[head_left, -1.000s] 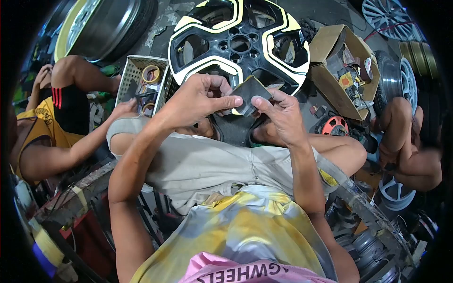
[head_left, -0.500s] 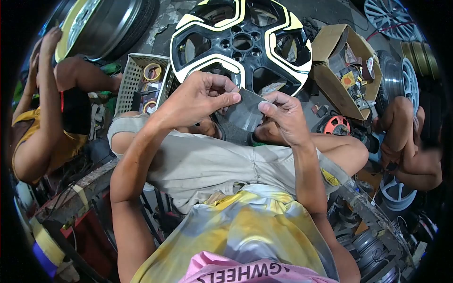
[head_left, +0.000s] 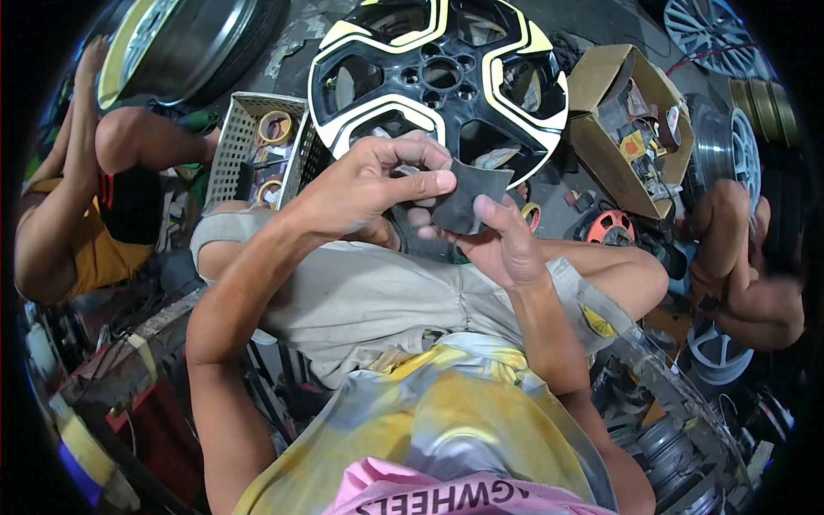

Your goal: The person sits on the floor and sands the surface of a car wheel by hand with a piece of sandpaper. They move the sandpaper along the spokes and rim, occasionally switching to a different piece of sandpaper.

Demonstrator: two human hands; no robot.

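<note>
Between my hands is a small dark grey piece of sandpaper (head_left: 472, 196), slightly curved. My left hand (head_left: 378, 184) pinches its left edge between thumb and fingers. My right hand (head_left: 506, 245) has its thumb pressed on the lower right part, with its fingers behind the sheet, partly hidden. Just beyond my hands lies a black alloy wheel (head_left: 402, 75) with cream-white spoke faces, and my left knuckles overlap its near rim in the view.
A plastic crate (head_left: 230, 146) holding tape rolls stands to the left. On the right is a cardboard box (head_left: 592, 150) of scraps, near a red-orange round disc (head_left: 611, 227). Other people sit on both sides, among more wheels (head_left: 717, 39).
My right hand has moved from the sheet's upper right corner to its lower edge, thumb now on its face. The sheet has turned and shows more squarely. My left hand keeps its pinch.
</note>
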